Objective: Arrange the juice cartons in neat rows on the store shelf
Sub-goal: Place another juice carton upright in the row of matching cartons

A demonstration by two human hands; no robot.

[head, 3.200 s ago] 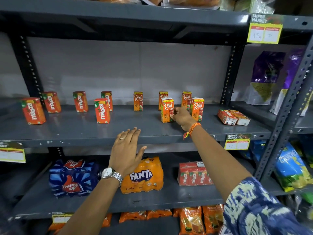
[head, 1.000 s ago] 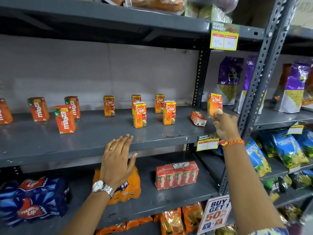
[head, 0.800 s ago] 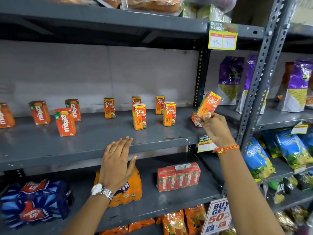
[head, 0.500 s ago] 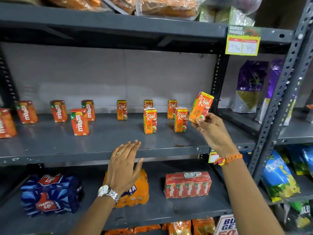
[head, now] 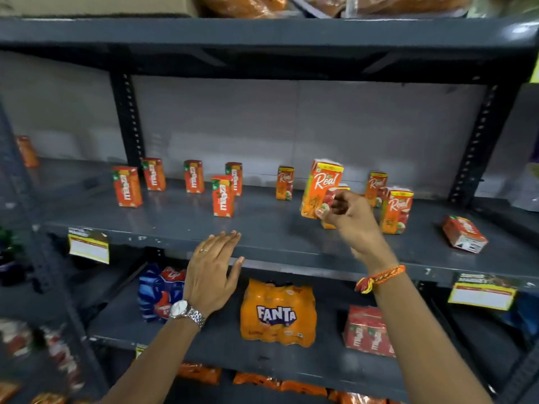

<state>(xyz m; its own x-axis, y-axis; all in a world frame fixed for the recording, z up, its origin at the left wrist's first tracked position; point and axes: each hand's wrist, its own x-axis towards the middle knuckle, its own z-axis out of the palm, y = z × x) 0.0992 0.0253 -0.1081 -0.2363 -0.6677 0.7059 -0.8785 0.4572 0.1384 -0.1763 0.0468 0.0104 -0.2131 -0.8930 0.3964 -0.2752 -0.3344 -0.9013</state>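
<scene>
Real carton [head: 320, 186] in right hand [head: 351, 220], hiding another carton

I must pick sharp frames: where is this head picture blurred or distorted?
Head view: the lower left corner is smeared by motion; the right hand and its Real carton are slightly soft; the Fanta pack reads clearly; the wide lens bends the shelf edges.

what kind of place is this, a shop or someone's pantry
Most likely a small supermarket aisle. Grey metal shelving carries yellow price tags on its front edges, juice cartons of the same brand stand in rows, and a shrink-wrapped Fanta pack sits on the shelf below.
</scene>
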